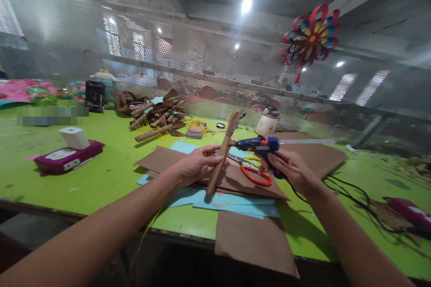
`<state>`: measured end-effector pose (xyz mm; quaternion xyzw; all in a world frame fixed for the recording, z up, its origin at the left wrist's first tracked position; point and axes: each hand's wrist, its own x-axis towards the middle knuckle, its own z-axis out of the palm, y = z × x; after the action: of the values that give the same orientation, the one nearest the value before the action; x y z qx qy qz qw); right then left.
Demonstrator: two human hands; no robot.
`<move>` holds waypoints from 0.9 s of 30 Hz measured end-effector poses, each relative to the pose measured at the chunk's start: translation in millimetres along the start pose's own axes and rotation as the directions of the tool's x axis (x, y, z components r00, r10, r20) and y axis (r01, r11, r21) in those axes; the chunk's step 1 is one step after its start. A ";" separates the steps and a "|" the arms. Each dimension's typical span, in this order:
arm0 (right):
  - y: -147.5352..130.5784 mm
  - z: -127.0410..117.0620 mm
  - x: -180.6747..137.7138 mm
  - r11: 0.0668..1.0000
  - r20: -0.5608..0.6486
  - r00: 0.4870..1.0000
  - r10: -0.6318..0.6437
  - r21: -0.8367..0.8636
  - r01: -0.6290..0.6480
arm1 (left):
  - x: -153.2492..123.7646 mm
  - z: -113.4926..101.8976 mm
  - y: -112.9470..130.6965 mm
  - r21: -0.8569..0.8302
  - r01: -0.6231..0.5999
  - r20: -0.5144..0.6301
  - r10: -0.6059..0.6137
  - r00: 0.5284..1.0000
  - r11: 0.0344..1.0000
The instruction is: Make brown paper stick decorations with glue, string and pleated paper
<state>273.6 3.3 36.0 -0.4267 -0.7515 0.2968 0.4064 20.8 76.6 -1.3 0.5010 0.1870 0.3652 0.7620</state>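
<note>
Between the fingers and thumb of my left hand [202,163] is a rolled brown paper tube [219,168], tilted, its top end flared. My right hand [286,168] grips a blue hot glue gun [257,144] with a clear glue stick [308,141] poking out behind. The gun's nozzle is at the tube's upper part; whether it touches I cannot tell. Below lie scissors [256,176] with red and yellow handles, on brown paper sheets [249,184] and light blue paper [235,206]. A yellow string [148,228] hangs over the table edge.
Several brown paper rolls [158,119] are heaped at the back, beside a phone [94,96]. A purple power strip [69,157] with a white charger [74,138] lies left. A white cup [268,120] stands behind the glue gun. Black cables [353,202] run right; brown paper [256,242] overhangs the front edge.
</note>
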 end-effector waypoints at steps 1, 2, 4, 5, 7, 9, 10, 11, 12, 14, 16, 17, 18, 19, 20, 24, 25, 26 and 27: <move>0.5 0.1 0.3 1.000 -0.023 1.000 -0.005 -0.010 0.005 | -0.2 0.6 0.5 0.001 0.006 -0.007 -0.006 1.000 1.000; 0.8 0.2 0.4 1.000 -0.034 0.999 -0.006 -0.018 0.005 | -0.5 1.1 1.1 0.001 0.011 -0.015 -0.011 1.000 1.000; 0.8 0.0 -0.1 1.000 -0.019 1.000 0.006 -0.025 -0.007 | -1.2 2.1 1.9 0.003 0.017 -0.024 -0.017 1.000 1.000; 0.3 -0.2 -0.5 1.000 0.006 1.000 0.016 -0.026 -0.016 | -1.4 2.3 2.1 0.005 0.015 -0.026 -0.015 1.000 1.000; -1.2 -0.9 -1.5 0.999 0.058 0.998 0.026 -0.040 -0.024 | -1.5 2.3 1.9 0.008 0.008 -0.023 -0.008 1.000 1.000; -2.9 -1.7 -2.3 0.997 0.095 0.995 0.025 -0.073 -0.018 | -1.0 1.6 1.2 0.007 0.004 -0.016 -0.004 1.000 1.000; -3.5 -2.1 -2.5 0.996 0.106 0.994 0.024 -0.088 -0.014 | -0.5 1.1 0.7 0.005 0.002 -0.013 -0.002 1.000 1.000; -3.9 -2.5 -2.6 0.995 0.114 0.993 0.022 -0.099 -0.011 | 0.0 0.5 0.2 0.003 0.002 -0.012 -0.002 1.000 1.000; -4.1 -2.8 -2.5 0.994 0.120 0.993 0.022 -0.106 -0.009 | 0.4 0.1 -0.1 0.000 0.002 -0.013 -0.002 1.000 1.000; -3.9 -3.2 -2.0 0.995 0.118 0.993 0.021 -0.096 -0.010 | 1.1 -0.5 -0.5 -0.006 0.002 -0.016 -0.002 1.000 1.000; -3.6 -3.1 -1.3 0.998 0.100 0.995 0.022 -0.063 -0.015 | 1.2 -0.4 -0.3 -0.013 0.004 -0.018 -0.004 1.000 1.000; -3.6 -2.9 -1.0 0.999 0.088 0.996 0.023 -0.048 -0.019 | 1.0 -0.2 -0.1 -0.017 0.004 -0.018 -0.004 1.000 1.000; -3.8 -2.6 -0.8 0.999 0.077 0.997 0.021 -0.039 -0.018 | 0.9 0.0 0.1 -0.019 0.003 -0.016 -0.004 1.000 1.000; -4.2 -2.3 -0.7 0.999 0.072 0.997 0.019 -0.040 -0.016 | 0.7 0.2 0.2 -0.019 0.004 -0.012 -0.004 1.000 1.000; -4.7 -1.8 -0.8 0.999 0.075 0.997 0.017 -0.049 -0.014 | 0.6 0.3 0.3 -0.017 0.004 -0.006 -0.004 1.000 1.000; -6.8 -0.4 -1.9 0.996 0.133 0.991 0.033 -0.092 -0.021 | 1.2 -0.4 -0.5 -0.005 -0.013 -0.004 0.013 1.000 1.000; -6.9 -0.5 -2.3 0.995 0.146 0.989 0.037 -0.092 -0.024 | 1.4 -0.8 -0.8 -0.004 -0.016 -0.007 0.016 1.000 1.000; -6.8 -0.9 -2.8 0.996 0.155 0.987 0.036 -0.087 -0.023 | 1.7 -1.3 -1.0 -0.002 -0.018 -0.010 0.018 1.000 1.000; -6.5 -1.7 -3.2 0.997 0.159 0.987 0.030 -0.078 -0.017 | 1.9 -1.7 -1.2 0.000 -0.019 -0.010 0.019 1.000 1.000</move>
<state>273.5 -2.4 40.8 -0.4255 -0.7875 0.3059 0.3244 21.3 78.8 -3.0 0.5009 0.1859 0.3749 0.7576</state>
